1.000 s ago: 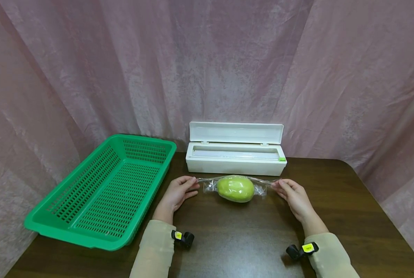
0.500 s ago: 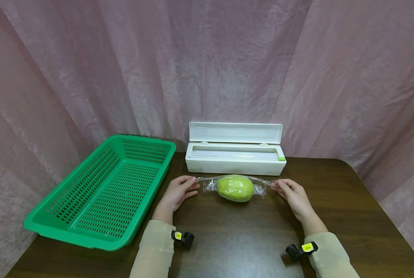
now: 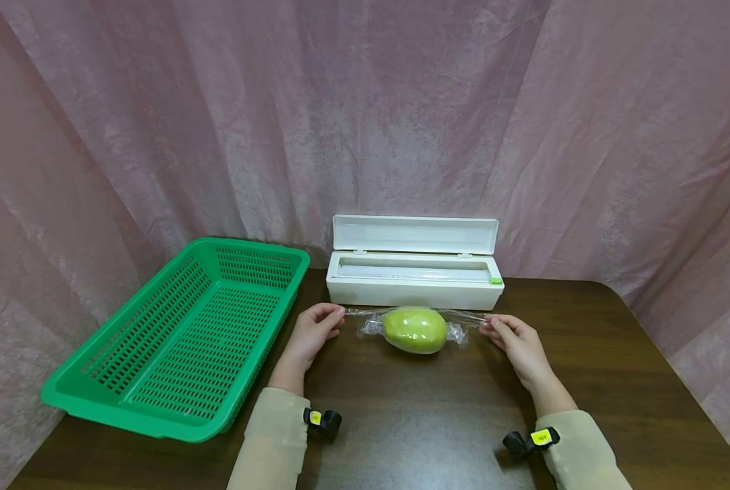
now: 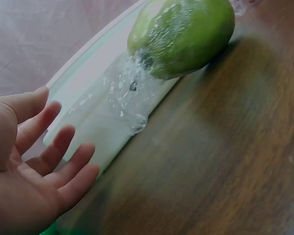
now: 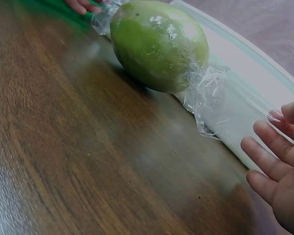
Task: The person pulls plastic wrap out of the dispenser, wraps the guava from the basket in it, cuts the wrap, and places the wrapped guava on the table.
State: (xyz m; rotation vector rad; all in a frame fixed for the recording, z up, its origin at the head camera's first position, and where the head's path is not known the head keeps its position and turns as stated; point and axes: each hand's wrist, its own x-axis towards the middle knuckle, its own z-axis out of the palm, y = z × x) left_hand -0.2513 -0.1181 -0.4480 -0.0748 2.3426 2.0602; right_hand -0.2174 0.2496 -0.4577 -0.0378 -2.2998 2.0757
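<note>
A green oval fruit [image 3: 415, 331], mango-like, rests on the table in front of the white box, wrapped in clear cling film [image 3: 372, 327]. The film gathers in crumpled ends at both sides of the fruit. To its left, my left hand [image 3: 308, 333] pinches one corner of the film between thumb and forefinger. My right hand [image 3: 520, 350] pinches the opposite corner. Between them the film's back edge is stretched out behind the fruit. In the left wrist view the other fingers [image 4: 76, 169] are spread loosely, away from the fruit [image 4: 183, 36].
The white cling film box [image 3: 414, 294] stands right behind the fruit, its lid [image 3: 415, 235] raised and a roll inside. A green plastic basket [image 3: 208, 429] with slotted walls sits at the left. A pink curtain [image 3: 365, 122] hangs behind the brown table [image 3: 414, 435].
My left hand has shifted slightly up and back, drawing the left end of the film with it. The right hand and the fruit have stayed almost still.
</note>
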